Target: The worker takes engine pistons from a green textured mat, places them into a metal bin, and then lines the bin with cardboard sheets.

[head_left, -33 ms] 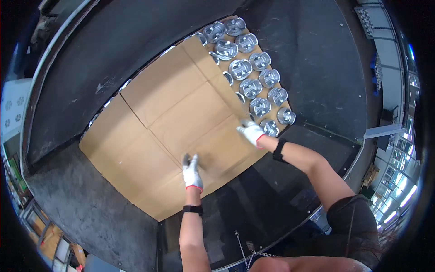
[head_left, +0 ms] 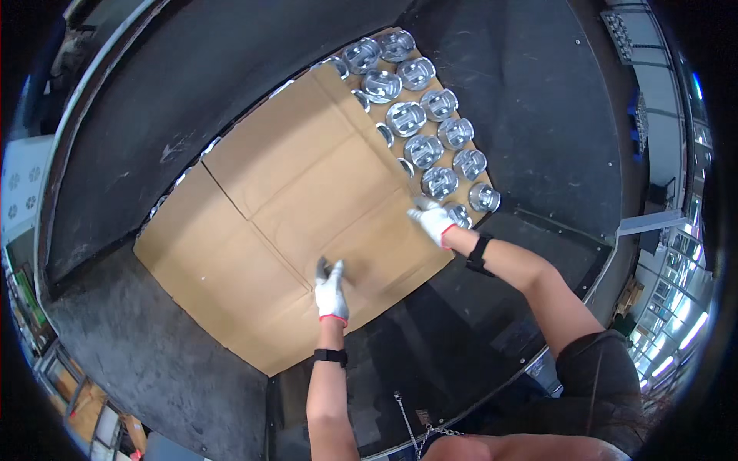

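A large brown cardboard sheet (head_left: 254, 253) lies over most of a layer of shiny metal pistons (head_left: 423, 151). Along its right side, several pistons stand uncovered on a lower cardboard sheet (head_left: 461, 188). My left hand (head_left: 330, 292), in a white glove with grey fingertips, hovers at or just above the sheet's near part, thumb and fingers apart. Gloved the same way, my right hand (head_left: 433, 221) is by the sheet's right edge, close to the nearest pistons. Its fingers point left and look spread; whether they touch the cardboard I cannot tell.
Black walls of a large bin (head_left: 538, 115) surround the sheets and pistons. Slivers of more pistons (head_left: 209, 146) show along the sheet's far edge. A thin chain (head_left: 409, 419) hangs at the near rim. A grey metal bracket (head_left: 652, 222) juts out at the right.
My left hand has shifted slightly right and away from me. My right hand has moved a little to the right. The sheet looks almost unmoved.
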Demonstrator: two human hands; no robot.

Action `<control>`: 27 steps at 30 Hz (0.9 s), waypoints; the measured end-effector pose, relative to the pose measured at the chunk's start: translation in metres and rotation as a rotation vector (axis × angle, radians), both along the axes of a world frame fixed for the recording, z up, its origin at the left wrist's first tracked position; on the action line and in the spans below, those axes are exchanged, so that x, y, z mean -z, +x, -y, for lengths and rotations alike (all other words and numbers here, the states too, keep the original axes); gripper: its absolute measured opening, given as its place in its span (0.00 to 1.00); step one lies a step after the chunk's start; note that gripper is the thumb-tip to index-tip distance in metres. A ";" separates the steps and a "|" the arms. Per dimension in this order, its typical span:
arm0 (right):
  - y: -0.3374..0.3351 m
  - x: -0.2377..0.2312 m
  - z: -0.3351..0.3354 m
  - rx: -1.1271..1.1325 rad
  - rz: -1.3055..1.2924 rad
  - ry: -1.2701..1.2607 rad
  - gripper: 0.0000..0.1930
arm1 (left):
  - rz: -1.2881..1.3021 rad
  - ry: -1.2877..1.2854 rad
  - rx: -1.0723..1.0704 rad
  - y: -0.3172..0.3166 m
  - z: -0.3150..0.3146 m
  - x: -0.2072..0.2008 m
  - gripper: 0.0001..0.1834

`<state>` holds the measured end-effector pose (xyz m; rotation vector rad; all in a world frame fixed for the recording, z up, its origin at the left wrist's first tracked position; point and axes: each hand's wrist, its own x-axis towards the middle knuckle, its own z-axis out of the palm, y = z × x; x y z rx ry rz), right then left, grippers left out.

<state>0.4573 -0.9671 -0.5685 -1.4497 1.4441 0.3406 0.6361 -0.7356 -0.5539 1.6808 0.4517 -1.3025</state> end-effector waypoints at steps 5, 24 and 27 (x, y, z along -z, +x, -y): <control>-0.042 -0.011 0.084 0.281 0.113 -0.111 0.27 | -0.090 -0.209 0.012 -0.026 0.074 -0.023 0.37; -0.096 0.022 0.203 -0.083 -0.397 -0.495 0.23 | -0.341 0.115 0.202 -0.087 0.012 0.018 0.33; -0.075 0.014 0.195 -0.077 -0.420 -0.633 0.28 | -0.566 0.174 -0.127 -0.092 -0.007 0.027 0.34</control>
